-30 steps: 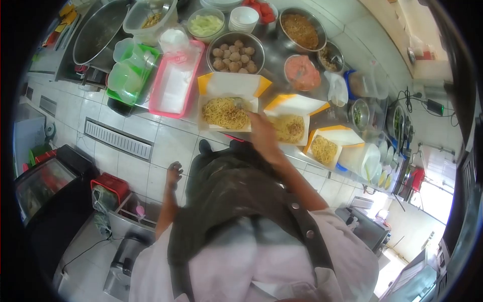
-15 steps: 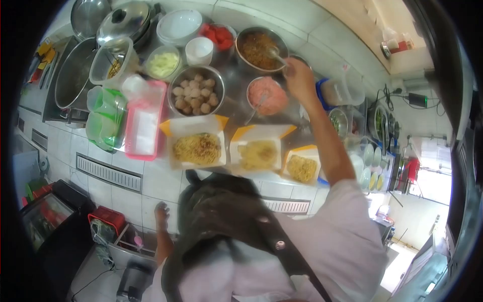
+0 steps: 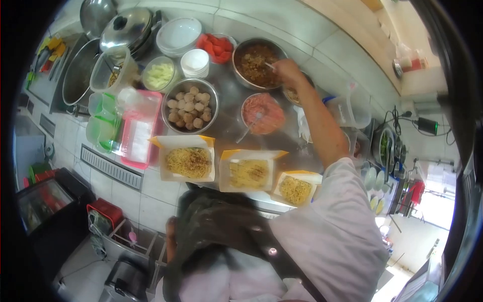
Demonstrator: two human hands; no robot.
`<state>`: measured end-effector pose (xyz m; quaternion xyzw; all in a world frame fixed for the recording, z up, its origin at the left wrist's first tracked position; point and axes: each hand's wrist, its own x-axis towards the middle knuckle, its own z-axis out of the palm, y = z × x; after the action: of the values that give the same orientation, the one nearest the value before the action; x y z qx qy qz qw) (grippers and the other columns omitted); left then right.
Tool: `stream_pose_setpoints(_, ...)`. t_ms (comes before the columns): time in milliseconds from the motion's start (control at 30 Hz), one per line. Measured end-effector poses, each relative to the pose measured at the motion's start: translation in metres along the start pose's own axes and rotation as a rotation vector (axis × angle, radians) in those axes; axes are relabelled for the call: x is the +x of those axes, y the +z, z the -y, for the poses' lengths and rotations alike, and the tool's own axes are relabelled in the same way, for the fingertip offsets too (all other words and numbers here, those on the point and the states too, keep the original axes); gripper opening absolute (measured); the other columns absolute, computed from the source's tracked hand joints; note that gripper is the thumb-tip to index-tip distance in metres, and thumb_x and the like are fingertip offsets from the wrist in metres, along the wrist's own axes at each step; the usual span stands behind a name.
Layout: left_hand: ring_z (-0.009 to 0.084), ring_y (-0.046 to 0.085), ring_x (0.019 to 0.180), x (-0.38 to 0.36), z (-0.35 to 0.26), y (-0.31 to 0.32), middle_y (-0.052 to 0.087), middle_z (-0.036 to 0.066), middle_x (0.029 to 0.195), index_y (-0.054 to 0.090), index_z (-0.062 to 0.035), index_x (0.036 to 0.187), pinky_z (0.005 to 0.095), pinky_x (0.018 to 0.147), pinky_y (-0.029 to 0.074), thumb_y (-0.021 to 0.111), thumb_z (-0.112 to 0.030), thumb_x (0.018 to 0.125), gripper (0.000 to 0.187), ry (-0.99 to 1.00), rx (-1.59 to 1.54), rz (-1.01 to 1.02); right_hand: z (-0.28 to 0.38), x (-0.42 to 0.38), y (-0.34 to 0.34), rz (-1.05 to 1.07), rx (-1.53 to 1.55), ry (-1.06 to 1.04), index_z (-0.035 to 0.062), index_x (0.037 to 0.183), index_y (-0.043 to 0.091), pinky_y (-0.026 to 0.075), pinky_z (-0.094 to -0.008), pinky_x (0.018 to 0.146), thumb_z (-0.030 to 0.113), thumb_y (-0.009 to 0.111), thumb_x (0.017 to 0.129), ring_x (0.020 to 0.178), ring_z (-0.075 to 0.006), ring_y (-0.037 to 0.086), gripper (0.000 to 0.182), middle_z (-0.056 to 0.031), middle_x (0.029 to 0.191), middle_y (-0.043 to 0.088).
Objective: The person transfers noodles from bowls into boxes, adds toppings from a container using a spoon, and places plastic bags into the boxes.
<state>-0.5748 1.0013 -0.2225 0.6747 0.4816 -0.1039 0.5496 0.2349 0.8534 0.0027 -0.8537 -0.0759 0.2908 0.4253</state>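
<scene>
My right hand (image 3: 288, 73) grips the handle of a spoon (image 3: 270, 65), whose head is down in the brown minced topping (image 3: 256, 60) in a steel bowl. My left hand (image 3: 171, 232) hangs low beside the dark apron, its fingers mostly hidden. Three paper boxes of noodles stand along the counter's front edge: the left box (image 3: 188, 162) and middle box (image 3: 247, 172) show brown topping on the noodles, while the right box (image 3: 296, 188) shows plain-looking noodles. Between bowl and boxes sits a bowl of pink paste (image 3: 264, 113) with a spoon in it.
A steel bowl of meatballs (image 3: 190, 108) is left of the pink paste. Further left are a pink tray (image 3: 138, 133), green-and-clear containers (image 3: 103, 118) and a tub of cut greens (image 3: 160, 75). White cups (image 3: 194, 63) and a lidded pan (image 3: 126, 30) stand behind. Clear containers (image 3: 354, 108) are at right.
The spoon has gone from above the rim down into the brown topping. More topping shows in the middle box. My left hand has drawn in closer to the apron, and the view has shifted slightly.
</scene>
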Motion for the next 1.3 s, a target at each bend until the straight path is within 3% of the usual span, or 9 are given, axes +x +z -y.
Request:
stream_pose_setpoints(400, 0.0201, 0.057, 0.104, 0.087, -0.003, -0.065, 0.057, 0.003, 0.125, 0.045, -0.0187, 0.135, 0.0377, 0.080, 0.044, 0.047, -0.025, 0.093, 0.043, -0.125, -0.260, 0.160, 0.014, -0.167, 0.013, -0.159, 0.567, -0.329, -0.0051, 0.106, 0.062, 0.031, -0.0172, 0.044, 0.002, 0.047, 0.090, 0.055, -0.0043, 0.044, 0.023, 0.0000, 0.068, 0.053)
stream_pose_setpoints(500, 0.0226, 0.056, 0.107, 0.114, 0.022, -0.083, 0.057, 0.002, 0.122, 0.048, -0.0201, 0.133, 0.0444, 0.084, 0.042, 0.047, -0.032, 0.093, 0.042, 0.124, -0.070, 0.264, 0.035, -0.292, 0.030, -0.180, 0.626, -0.217, -0.0038, 0.114, 0.060, 0.030, -0.0168, 0.044, 0.002, 0.045, 0.092, 0.055, -0.0034, 0.043, 0.027, 0.0000, 0.074, 0.055)
stream_pose_setpoints(700, 0.0243, 0.057, 0.102, 0.149, -0.003, -0.099, 0.058, 0.003, 0.116, 0.053, -0.0194, 0.126, 0.0420, 0.078, 0.040, 0.051, -0.037, 0.089, 0.041, -0.212, -0.262, 0.280, -0.081, -0.422, 0.098, -0.281, 0.483, 0.137, -0.0015, 0.112, 0.063, 0.042, -0.0191, 0.056, -0.005, 0.051, 0.086, 0.073, -0.0074, 0.057, 0.029, -0.0019, 0.091, 0.064)
stream_pose_setpoints(867, 0.0164, 0.059, 0.086, 0.184, 0.021, -0.122, 0.062, -0.001, 0.107, 0.055, -0.0202, 0.123, 0.0344, 0.067, 0.042, 0.053, -0.032, 0.089, 0.037, 0.108, -0.014, 0.406, -0.156, -0.414, 0.171, -0.632, -0.633, -0.159, 0.0031, 0.111, 0.060, 0.049, -0.0394, 0.071, 0.010, 0.048, 0.095, 0.077, -0.0329, 0.062, 0.021, -0.0144, 0.092, 0.062)
stream_pose_setpoints(933, 0.0147, 0.060, 0.082, 0.186, 0.010, -0.129, 0.062, -0.003, 0.105, 0.055, -0.0205, 0.123, 0.0322, 0.064, 0.043, 0.052, -0.030, 0.089, 0.035, 0.222, 0.077, 0.418, -0.165, -0.416, 0.177, -0.664, -0.676, -0.171, 0.0032, 0.111, 0.060, 0.049, -0.0402, 0.072, 0.010, 0.047, 0.095, 0.080, -0.0347, 0.061, 0.022, -0.0154, 0.094, 0.061)
stream_pose_setpoints(1000, 0.0247, 0.056, 0.109, 0.169, -0.034, -0.134, 0.056, 0.008, 0.122, 0.047, -0.0123, 0.131, 0.0459, 0.088, 0.043, 0.055, -0.040, 0.090, 0.051, -0.218, -0.160, 0.313, -0.162, -0.414, 0.175, -0.685, -0.718, -0.201, 0.0033, 0.112, 0.060, 0.049, -0.0410, 0.073, 0.010, 0.046, 0.096, 0.084, -0.0365, 0.060, 0.023, -0.0164, 0.095, 0.060)
stream_pose_setpoints(1067, 0.0240, 0.055, 0.110, 0.156, -0.046, -0.136, 0.056, 0.007, 0.123, 0.046, -0.0153, 0.132, 0.0443, 0.089, 0.040, 0.053, -0.042, 0.089, 0.051, -0.221, -0.203, 0.268, -0.141, -0.420, 0.160, -0.897, -0.373, -0.450, 0.0045, 0.115, 0.060, 0.049, -0.0399, 0.073, 0.011, 0.047, 0.096, 0.082, -0.0343, 0.061, 0.024, -0.0166, 0.094, 0.061)
stream_pose_setpoints(1200, 0.0247, 0.055, 0.111, 0.137, -0.045, -0.121, 0.055, 0.007, 0.125, 0.046, -0.0147, 0.132, 0.0439, 0.088, 0.041, 0.052, -0.043, 0.090, 0.051, -0.150, -0.227, 0.219, -0.070, -0.372, 0.094, -0.912, 0.068, -0.228, 0.0035, 0.112, 0.062, 0.049, -0.0353, 0.071, 0.007, 0.046, 0.094, 0.079, -0.0316, 0.063, 0.025, -0.0158, 0.082, 0.064)
stream_pose_setpoints(1300, 0.0166, 0.056, 0.095, 0.125, -0.029, -0.102, 0.059, -0.002, 0.114, 0.052, -0.0224, 0.124, 0.0334, 0.073, 0.041, 0.050, -0.034, 0.091, 0.036, -0.271, -0.361, 0.130, -0.021, -0.262, 0.028, -0.650, -0.353, -0.468, 0.0057, 0.113, 0.063, 0.049, -0.0397, 0.077, 0.009, 0.052, 0.089, 0.087, -0.0328, 0.064, 0.027, -0.0154, 0.096, 0.067)
